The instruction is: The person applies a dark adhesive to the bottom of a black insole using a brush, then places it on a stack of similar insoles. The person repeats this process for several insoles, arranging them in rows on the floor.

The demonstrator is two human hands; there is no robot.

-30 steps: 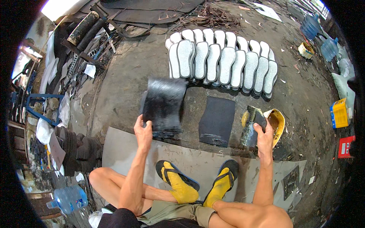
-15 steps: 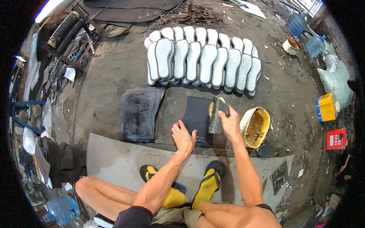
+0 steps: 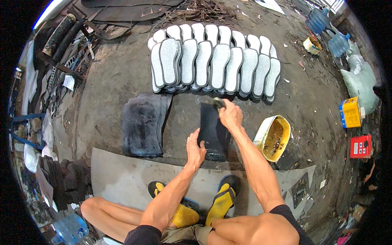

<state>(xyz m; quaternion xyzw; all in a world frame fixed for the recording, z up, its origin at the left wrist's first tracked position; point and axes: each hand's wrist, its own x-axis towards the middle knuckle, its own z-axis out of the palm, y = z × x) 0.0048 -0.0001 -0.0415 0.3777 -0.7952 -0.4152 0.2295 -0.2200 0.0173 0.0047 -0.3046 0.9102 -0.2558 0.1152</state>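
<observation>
A black rectangular sheet [image 3: 213, 136] lies on the ground in front of me, its surface dark and partly shiny. My left hand [image 3: 196, 150] rests at its left edge with the fingers stretched out, holding nothing. Over the sheet's far right corner, my right hand [image 3: 231, 115] is closed round a wide flat glue brush [image 3: 219, 103], mostly hidden by the fingers. To the right stands a white tub [image 3: 261, 132] with yellow-brown glue inside. A stack of dark sheets [image 3: 143, 126] lies to the left.
Beyond the sheet, rows of stacked white-topped insoles [image 3: 220, 67] with dark rims cover the floor. A grey mat [image 3: 134, 167] lies under my feet. At the right are a yellow can [image 3: 350, 113], a red box [image 3: 360, 147] and water bottles [image 3: 339, 44]; scraps [image 3: 200, 11] lie at the back.
My right hand has moved left and away from me with the brush, and its wrist has turned. My left hand has shifted slightly along the sheet's left edge. The view has shifted a little.
</observation>
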